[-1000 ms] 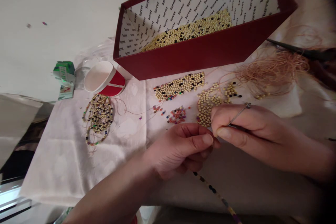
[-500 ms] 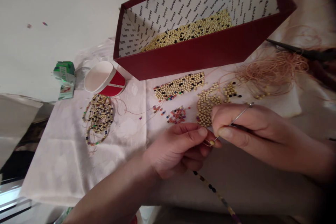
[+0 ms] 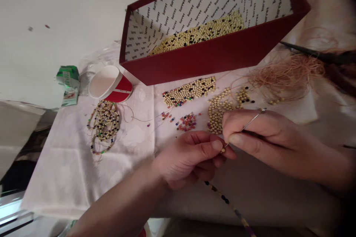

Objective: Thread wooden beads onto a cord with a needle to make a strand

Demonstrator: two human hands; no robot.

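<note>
Between thumb and fingertips, my left hand [image 3: 194,155] pinches a small cream bead [image 3: 223,150]. A string of beads [image 3: 224,199], black, cream and purple, hangs below this hand toward the bottom edge. My right hand [image 3: 258,144] is closed on a thin metal needle [image 3: 251,120] with a looped end. The needle's tip is at the bead, but I cannot tell whether it is inside the hole. Just beyond the fingers lie loose cream beads [image 3: 218,113] and a little heap of red and coloured beads [image 3: 187,122].
A dark red box [image 3: 200,63] holding cream and black beads stands behind. Left of it are a red and white paper cup [image 3: 122,89], a green carton [image 3: 68,81] and coiled bead strands [image 3: 104,126]. Tangled pink thread [image 3: 289,74] and dark scissors [image 3: 314,52] lie at right.
The cream bead has come closer to my left thumb, and the thread loop beside it no longer shows. My right hand has shifted slightly left with the needle.
</note>
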